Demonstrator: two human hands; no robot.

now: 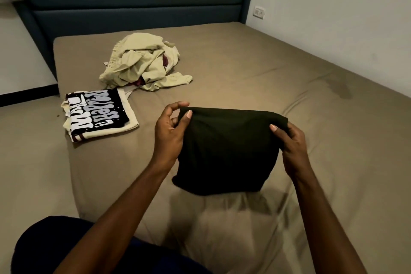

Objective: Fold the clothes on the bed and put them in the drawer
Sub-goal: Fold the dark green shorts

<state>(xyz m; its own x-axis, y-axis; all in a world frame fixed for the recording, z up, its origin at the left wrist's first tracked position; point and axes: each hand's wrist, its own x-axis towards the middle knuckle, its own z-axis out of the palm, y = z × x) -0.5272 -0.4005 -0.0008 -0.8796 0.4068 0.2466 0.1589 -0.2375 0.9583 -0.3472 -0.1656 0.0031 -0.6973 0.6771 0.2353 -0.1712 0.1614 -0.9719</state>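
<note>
On bed [255, 78], far left: folded tee [97, 115], cream w/ black printed panel, flat rectangle, edges fairly square. Just behind it, khaki heap [142, 62], crumpled stiff-looking cotton w/ a maroon scrap showing inside, not yet folded. Centre: black top [226, 151], soft matte knit, already doubled into a rough rectangle, hanging off bed w/ lower edge near the sheet. Left hand [171, 135] pinches its top left corner, thumb over cloth, grip clamped; right hand [293, 147] pinches top right corner, grip clamped too. Step in hand, prob. final fold/lay-down: keep top edge taut btwn both corners, lower bottom edge to sheet first, lay flat, then smooth so thin fabric doesn't bunch. Sheet is tan, smooth, lightly creased. Far right: white wall w/ socket [259, 12]. Drawer not in view.
</note>
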